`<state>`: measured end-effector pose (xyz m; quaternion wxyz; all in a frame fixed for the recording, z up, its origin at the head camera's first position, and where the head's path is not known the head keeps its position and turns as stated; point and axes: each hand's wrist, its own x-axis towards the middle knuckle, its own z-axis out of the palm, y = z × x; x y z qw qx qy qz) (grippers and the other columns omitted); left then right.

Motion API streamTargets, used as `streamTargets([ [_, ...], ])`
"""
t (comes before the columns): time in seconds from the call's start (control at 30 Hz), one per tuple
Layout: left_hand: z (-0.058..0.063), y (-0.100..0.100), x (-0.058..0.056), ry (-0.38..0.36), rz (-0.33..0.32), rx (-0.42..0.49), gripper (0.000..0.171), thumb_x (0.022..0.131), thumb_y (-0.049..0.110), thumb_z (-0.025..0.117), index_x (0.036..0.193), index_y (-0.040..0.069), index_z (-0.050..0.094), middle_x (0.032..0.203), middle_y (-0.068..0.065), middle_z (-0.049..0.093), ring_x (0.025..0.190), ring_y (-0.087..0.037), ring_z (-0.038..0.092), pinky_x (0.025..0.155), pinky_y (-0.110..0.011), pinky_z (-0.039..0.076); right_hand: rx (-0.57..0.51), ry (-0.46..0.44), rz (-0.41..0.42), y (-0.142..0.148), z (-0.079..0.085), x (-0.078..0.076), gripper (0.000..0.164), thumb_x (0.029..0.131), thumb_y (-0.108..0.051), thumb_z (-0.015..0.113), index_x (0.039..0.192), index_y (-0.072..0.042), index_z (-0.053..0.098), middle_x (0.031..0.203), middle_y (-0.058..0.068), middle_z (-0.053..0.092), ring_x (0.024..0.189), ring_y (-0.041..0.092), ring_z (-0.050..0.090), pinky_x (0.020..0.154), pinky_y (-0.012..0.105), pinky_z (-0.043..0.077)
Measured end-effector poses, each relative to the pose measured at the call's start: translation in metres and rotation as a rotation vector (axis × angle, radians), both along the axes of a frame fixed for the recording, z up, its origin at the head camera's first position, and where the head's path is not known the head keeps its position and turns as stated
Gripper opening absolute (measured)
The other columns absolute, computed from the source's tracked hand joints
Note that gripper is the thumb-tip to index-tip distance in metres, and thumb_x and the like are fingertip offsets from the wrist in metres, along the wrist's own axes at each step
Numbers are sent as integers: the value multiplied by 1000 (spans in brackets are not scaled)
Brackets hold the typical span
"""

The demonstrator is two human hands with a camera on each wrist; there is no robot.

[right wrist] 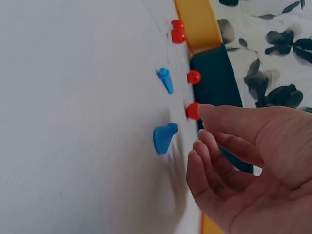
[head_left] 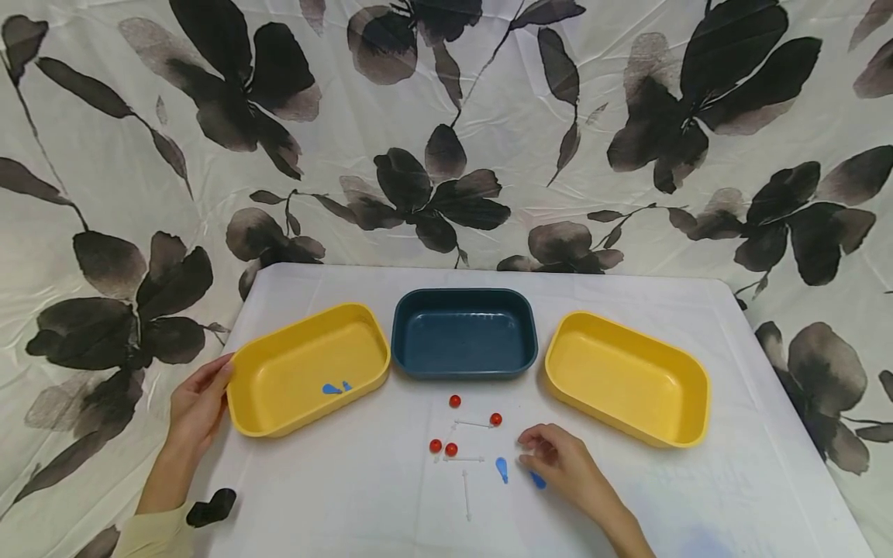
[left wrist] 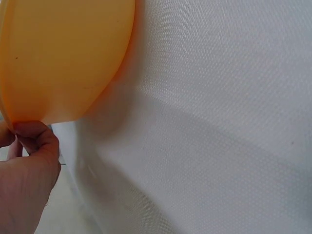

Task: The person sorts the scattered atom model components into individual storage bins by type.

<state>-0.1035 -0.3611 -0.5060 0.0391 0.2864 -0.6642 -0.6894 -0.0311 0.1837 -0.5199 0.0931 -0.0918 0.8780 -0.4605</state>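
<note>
Tapering blue piece [right wrist: 162,139], knob-ended.

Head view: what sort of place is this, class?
Probably a makeshift tabletop workspace: a white-covered table, a dark blue tray between two yellow trays, and floral fabric beyond.

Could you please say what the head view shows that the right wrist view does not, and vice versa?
Only the head view shows the left grip, holding the left yellow tray, and blue pieces inside it. Only the right wrist view shows the knob of the blue piece by the right grip. Both show that grip, the dark tray and red balls.
</note>
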Motion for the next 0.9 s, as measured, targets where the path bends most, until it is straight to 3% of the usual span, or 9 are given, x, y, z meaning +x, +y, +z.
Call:
streamTargets([
  [0.27, 0, -2, 3, 26, -8, 12, 53, 97, 35, 71, 144, 16, 59, 111, 14, 59, 93, 4, 63, 78, -9, 53, 42, -57, 83, 9, 0, 6, 21, 87, -8, 82, 105, -9, 70, 91, -2, 61, 78, 9, 53, 69, 20, 50],
  [0.73, -1, -2, 2, 14, 2, 9, 53, 99, 33, 68, 147, 15, 56, 112, 14, 58, 94, 3, 62, 78, -9, 53, 49, -30, 237, 16, -1, 3, 11, 93, -2, 74, 100, -9, 71, 85, -9, 59, 77, 4, 53, 69, 21, 51],
  [0.9, 0, 0, 0, 10, 11, 6, 52, 98, 34, 69, 146, 15, 57, 111, 14, 59, 94, 2, 61, 77, -9, 53, 70, -8, 246, 15, -2, -1, 14, 94, -1, 71, 102, -12, 74, 85, -10, 59, 77, 4, 52, 68, 21, 50],
])
